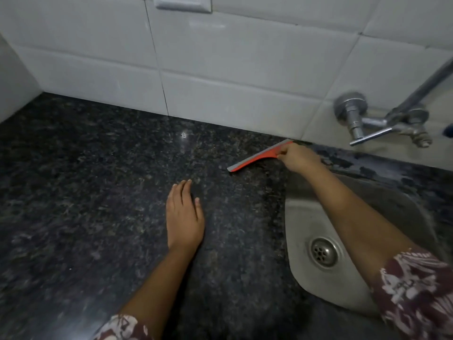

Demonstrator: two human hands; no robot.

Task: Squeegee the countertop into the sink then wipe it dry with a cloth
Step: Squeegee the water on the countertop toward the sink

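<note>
An orange squeegee (257,157) with a grey blade lies edge-down on the dark speckled granite countertop (98,192), close to the back wall and just left of the sink. My right hand (297,158) grips its handle, with the arm reaching over the sink. My left hand (183,214) rests flat on the countertop with straight fingers, nearer to me and left of the squeegee. The steel sink (301,217) with its round drain (323,251) sits at the right. No cloth is in view.
A chrome wall tap (382,123) with a lever juts out above the sink's back edge. White tiled wall (220,69) bounds the countertop at the back and the left. A white switch plate (182,2) is at the top.
</note>
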